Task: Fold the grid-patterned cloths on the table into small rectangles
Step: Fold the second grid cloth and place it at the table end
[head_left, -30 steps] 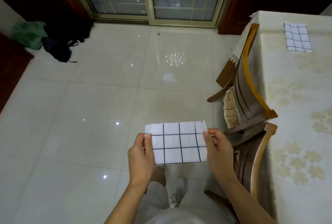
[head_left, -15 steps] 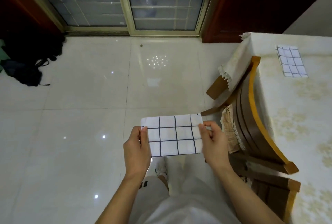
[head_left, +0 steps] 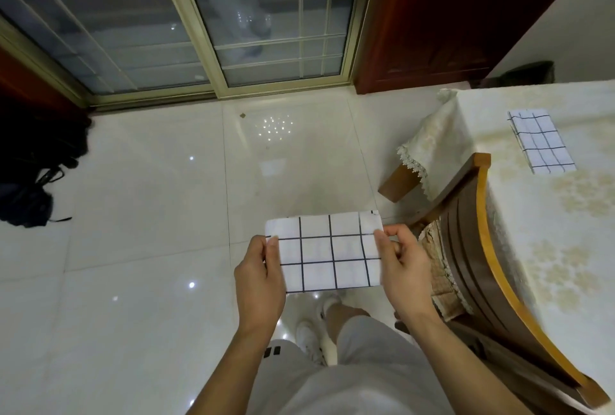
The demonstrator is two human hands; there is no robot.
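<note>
A white cloth with a dark grid (head_left: 327, 251), folded into a small rectangle, is held flat in the air above the floor in front of me. My left hand (head_left: 259, 276) pinches its left edge and my right hand (head_left: 401, 268) pinches its right edge. A second grid-patterned cloth (head_left: 540, 141), folded into a rectangle, lies on the table (head_left: 565, 231) at the far right, well away from both hands.
A wooden chair (head_left: 479, 268) is tucked against the table's left side, just right of my right hand. Glossy white floor tiles (head_left: 149, 215) spread ahead. A sliding glass door (head_left: 206, 25) is at the back, a dark bag (head_left: 30, 181) at the left wall.
The view has tilted up and turned right, so the door and table appear lower and nearer. Both hands still hold the folded cloth the same way; it has shifted slightly right.
</note>
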